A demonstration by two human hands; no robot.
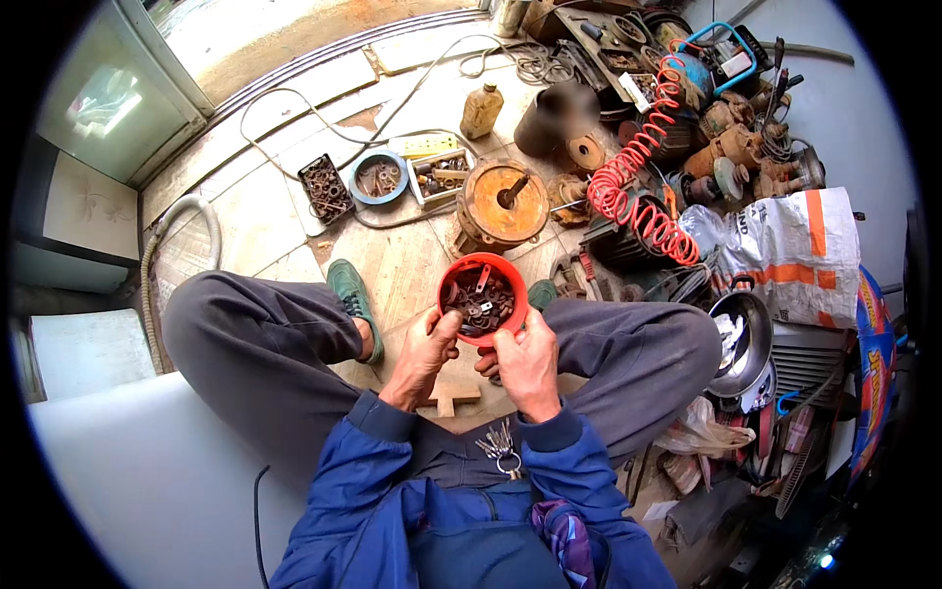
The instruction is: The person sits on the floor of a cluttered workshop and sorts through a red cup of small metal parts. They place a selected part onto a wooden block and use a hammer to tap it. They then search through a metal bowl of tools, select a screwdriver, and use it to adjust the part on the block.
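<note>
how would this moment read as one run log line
left hand: grips red container, left side | right hand: grips its right side | inside: small dark metal pieces | beyond: rust-coloured round machine part on floor

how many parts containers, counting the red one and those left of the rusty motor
4: held red tub; on the floor, left to right, black tray, blue dish, white box.

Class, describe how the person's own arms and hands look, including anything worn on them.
The left hand and right hand are ungloved. Both arms wear blue sleeves, ending in darker navy cuffs near the wrists.
</note>
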